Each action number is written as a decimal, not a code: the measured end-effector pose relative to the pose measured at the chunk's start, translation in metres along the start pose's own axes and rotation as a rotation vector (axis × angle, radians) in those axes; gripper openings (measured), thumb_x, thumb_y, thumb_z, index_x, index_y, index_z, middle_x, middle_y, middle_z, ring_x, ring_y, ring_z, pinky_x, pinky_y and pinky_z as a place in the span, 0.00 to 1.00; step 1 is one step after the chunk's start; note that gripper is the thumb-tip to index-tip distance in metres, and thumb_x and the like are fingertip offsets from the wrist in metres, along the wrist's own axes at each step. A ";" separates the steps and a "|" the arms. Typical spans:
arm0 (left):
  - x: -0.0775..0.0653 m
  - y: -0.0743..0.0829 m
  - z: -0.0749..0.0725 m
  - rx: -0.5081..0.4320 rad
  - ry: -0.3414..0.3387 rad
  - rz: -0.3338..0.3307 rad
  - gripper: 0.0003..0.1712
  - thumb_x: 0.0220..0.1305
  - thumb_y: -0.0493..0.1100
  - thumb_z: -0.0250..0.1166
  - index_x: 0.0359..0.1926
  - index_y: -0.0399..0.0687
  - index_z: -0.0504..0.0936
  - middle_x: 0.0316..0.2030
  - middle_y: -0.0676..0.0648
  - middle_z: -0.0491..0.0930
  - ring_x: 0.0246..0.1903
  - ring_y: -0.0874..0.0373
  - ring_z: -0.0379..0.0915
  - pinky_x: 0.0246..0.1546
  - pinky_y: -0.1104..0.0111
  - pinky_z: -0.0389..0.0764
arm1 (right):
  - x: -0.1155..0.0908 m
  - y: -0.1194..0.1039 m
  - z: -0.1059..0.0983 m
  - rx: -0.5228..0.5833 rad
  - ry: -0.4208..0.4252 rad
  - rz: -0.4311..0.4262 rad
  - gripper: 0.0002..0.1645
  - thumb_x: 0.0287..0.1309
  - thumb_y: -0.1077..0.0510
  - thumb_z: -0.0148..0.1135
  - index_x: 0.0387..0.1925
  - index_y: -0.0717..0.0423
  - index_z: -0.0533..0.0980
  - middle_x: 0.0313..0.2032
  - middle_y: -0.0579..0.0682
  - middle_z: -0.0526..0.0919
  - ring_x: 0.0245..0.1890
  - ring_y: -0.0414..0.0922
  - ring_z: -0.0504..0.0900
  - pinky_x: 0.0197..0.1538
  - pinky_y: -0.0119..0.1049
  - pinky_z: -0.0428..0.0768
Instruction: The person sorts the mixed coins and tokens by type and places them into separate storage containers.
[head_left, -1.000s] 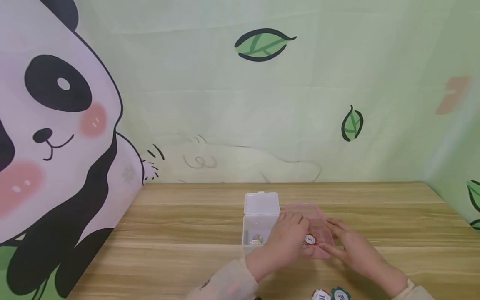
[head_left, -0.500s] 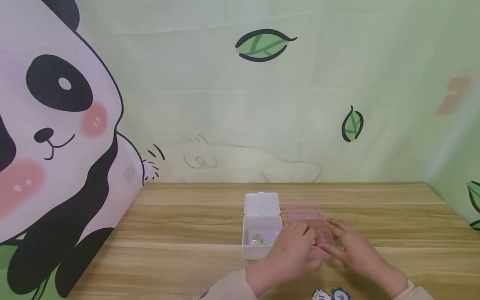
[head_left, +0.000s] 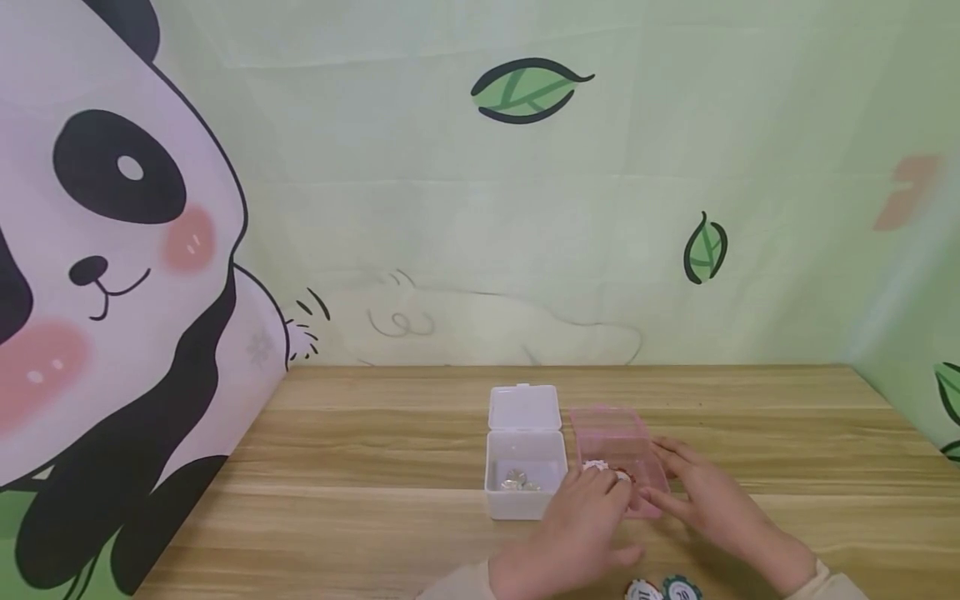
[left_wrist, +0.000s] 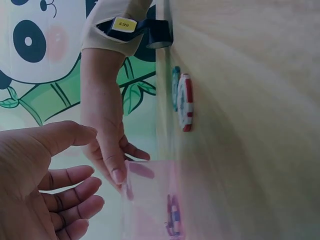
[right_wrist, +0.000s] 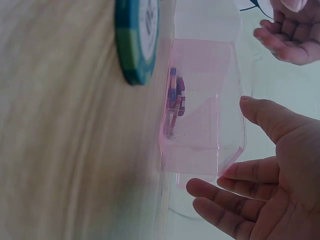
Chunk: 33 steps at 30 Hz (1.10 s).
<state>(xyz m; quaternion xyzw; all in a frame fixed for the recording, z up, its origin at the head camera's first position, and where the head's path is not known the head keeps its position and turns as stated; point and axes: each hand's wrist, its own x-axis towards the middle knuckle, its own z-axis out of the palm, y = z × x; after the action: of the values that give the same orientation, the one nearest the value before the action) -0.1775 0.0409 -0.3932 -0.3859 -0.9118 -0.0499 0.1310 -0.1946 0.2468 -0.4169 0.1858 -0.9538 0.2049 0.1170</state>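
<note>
A transparent pink plastic box stands with its lid raised and holds several poker chips. My left hand is above the front left of this box, fingers loosely bent. Nothing lies between its thumb and fingers in the left wrist view, where the hand shows from the palm side. Around the pink box's right side, my right hand grips with its thumb at the front and its fingers farther back. In the right wrist view the thumb of the right hand meets the rim.
Left of the pink box stands a white box, lid raised, with several clear, shiny pieces inside. Two poker chips lie at the front table edge, a red-and-white one and a green one. A panda-print cloth backs the wooden table.
My left hand dipped into the pink box, then drew back toward the front, away from the chips. A white chip now shows beside the red one inside. The right hand stays put.
</note>
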 end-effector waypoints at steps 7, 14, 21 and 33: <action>-0.006 0.001 0.006 -0.112 -0.073 0.016 0.21 0.55 0.62 0.68 0.44 0.60 0.76 0.43 0.61 0.77 0.51 0.67 0.71 0.65 0.53 0.67 | 0.000 0.001 0.001 0.016 0.002 0.005 0.39 0.57 0.44 0.64 0.60 0.69 0.70 0.60 0.65 0.73 0.50 0.60 0.81 0.51 0.55 0.80; -0.010 0.003 0.015 -0.099 -0.077 0.039 0.22 0.52 0.65 0.68 0.43 0.62 0.77 0.38 0.64 0.74 0.47 0.70 0.71 0.66 0.57 0.67 | 0.000 0.001 0.001 0.004 -0.004 0.012 0.38 0.57 0.45 0.65 0.60 0.69 0.70 0.61 0.66 0.72 0.51 0.61 0.80 0.52 0.56 0.79; -0.011 0.005 0.019 -0.136 -0.119 0.066 0.21 0.53 0.65 0.68 0.43 0.62 0.78 0.39 0.65 0.76 0.46 0.72 0.70 0.50 0.72 0.66 | 0.000 0.002 0.001 0.006 0.008 0.003 0.38 0.57 0.46 0.65 0.60 0.68 0.70 0.60 0.66 0.73 0.51 0.62 0.80 0.52 0.57 0.79; -0.009 0.009 0.027 -0.157 -0.226 0.180 0.12 0.54 0.50 0.69 0.41 0.62 0.80 0.39 0.64 0.77 0.48 0.73 0.71 0.54 0.78 0.71 | 0.000 0.000 0.001 -0.006 -0.005 0.019 0.39 0.57 0.44 0.64 0.59 0.70 0.70 0.61 0.67 0.72 0.49 0.60 0.81 0.53 0.56 0.78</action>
<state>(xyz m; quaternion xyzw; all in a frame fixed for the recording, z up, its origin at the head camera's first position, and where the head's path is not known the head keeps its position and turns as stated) -0.1705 0.0466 -0.4218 -0.4784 -0.8757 -0.0656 0.0011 -0.1949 0.2464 -0.4178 0.1768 -0.9564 0.2029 0.1133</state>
